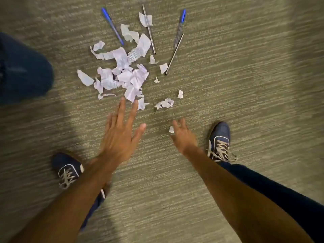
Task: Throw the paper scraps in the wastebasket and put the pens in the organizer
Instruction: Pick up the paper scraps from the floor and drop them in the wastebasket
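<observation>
A heap of torn white paper scraps lies on the carpet ahead of me, with smaller bits strewn to its right. Beyond it lie several pens: a blue-capped pen at the left, a grey pen in the middle, another blue-capped pen and a dark pen at the right. My left hand is stretched out flat, fingers apart, its fingertips just short of the heap. My right hand hovers lower, fingers spread, beside one small scrap. No wastebasket or organizer shows.
Grey-green carpet covers the whole floor. My two blue laced shoes stand either side of my arms. A dark blue rounded shape, perhaps a knee or fabric, sits at the left edge.
</observation>
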`<state>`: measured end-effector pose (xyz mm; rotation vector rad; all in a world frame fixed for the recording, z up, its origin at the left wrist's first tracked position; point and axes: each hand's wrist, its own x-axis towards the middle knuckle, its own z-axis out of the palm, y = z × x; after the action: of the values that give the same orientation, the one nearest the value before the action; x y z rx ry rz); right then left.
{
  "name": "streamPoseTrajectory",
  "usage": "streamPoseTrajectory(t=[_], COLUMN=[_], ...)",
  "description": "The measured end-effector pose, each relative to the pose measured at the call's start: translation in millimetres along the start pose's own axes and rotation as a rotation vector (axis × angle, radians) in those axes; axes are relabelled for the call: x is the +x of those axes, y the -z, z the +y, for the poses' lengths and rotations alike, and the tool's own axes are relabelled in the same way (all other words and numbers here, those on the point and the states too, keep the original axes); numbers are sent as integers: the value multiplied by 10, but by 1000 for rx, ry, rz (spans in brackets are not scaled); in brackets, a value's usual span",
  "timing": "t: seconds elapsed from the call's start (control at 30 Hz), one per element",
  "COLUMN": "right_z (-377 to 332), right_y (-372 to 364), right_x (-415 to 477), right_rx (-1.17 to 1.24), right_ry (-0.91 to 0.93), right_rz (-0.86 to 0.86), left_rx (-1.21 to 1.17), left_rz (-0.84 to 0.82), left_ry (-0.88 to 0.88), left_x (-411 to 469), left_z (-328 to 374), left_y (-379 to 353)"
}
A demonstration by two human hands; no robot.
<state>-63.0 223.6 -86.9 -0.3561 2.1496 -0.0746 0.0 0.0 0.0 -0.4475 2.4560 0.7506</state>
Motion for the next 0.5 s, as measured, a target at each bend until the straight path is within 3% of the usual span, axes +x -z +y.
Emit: streamPoseTrajectory(t=[0.23, 0.4, 0.5], right_z=[96, 81, 23], right_y=[-145, 54, 122], right_x=[382, 576, 734], right_rx=[-5, 86, 25], right_ry=[140, 227, 277], right_rz=[136, 560, 557], left_rx=[121, 99, 89], left_rz=[-11, 22, 35], left_ry=[-18, -12, 69], left_x=[438, 646, 813], left_z=[-245, -324, -385], left_y=[-475, -555, -550])
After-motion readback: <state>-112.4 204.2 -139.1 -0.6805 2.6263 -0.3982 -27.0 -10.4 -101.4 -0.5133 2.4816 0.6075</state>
